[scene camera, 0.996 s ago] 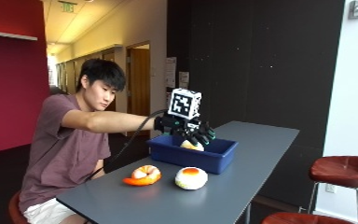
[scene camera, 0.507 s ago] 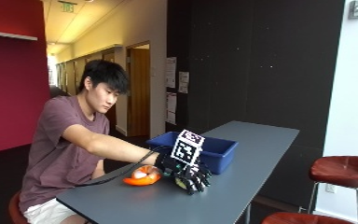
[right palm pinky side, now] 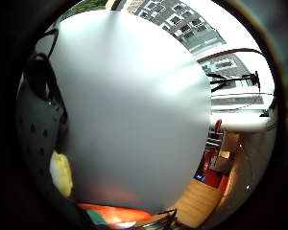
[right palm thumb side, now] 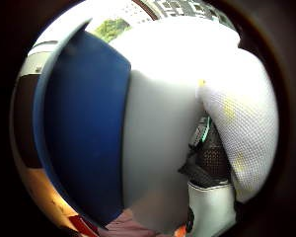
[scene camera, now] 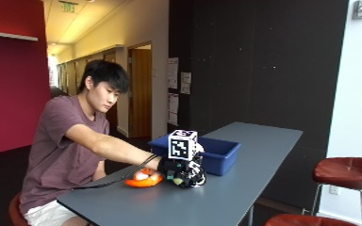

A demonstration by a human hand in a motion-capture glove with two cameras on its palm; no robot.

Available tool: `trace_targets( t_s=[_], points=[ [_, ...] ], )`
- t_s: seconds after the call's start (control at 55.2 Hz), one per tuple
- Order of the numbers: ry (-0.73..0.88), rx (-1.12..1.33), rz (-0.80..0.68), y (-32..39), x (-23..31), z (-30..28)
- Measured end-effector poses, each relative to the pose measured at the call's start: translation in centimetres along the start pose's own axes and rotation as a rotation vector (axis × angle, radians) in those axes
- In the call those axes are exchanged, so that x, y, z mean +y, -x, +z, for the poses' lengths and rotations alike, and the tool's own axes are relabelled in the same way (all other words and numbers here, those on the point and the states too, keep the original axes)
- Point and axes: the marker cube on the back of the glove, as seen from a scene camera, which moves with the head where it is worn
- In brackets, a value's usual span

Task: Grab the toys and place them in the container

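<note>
While a second ago it hung over the blue container [scene camera: 217, 153], the gloved right hand [scene camera: 182, 172] has dropped to the desk [scene camera: 231, 197], its grip clenched round the white toy [right palm thumb side: 241, 123] beside the orange toy [scene camera: 142, 179], ready for lifting.

From the outside view my gloved right hand [scene camera: 182, 173] covers the white toy [right palm thumb side: 241, 123], so I can't quite see the grip, and it half hides the orange toy [scene camera: 142, 179].
</note>
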Motion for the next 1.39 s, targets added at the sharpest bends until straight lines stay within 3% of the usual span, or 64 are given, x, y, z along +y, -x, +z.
trace_targets(
  t_s=[0.344,0.688,0.778,0.851,0.941,1.032,1.14,1.231,1.358,1.394],
  points=[
    [0.073,-0.047,0.083,1.3,1.4,-7.3],
    [-0.093,-0.059,-0.013,9.2,0.9,-20.9],
    [-0.094,-0.048,-0.09,13.5,-0.3,-20.9],
    [-0.111,0.053,-0.292,16.7,-1.1,-19.5],
    [-0.077,-0.012,-0.188,21.2,-2.0,-18.0],
    [-0.053,-0.111,-0.209,25.9,-2.1,-16.7],
    [-0.08,0.145,-0.264,25.7,-2.9,-15.0],
    [0.021,0.074,-0.206,27.2,-3.1,-14.5],
    [0.212,0.164,-0.134,26.9,-3.1,-12.9],
    [0.242,0.106,-0.177,27.3,-2.8,-13.0]
  ],
)
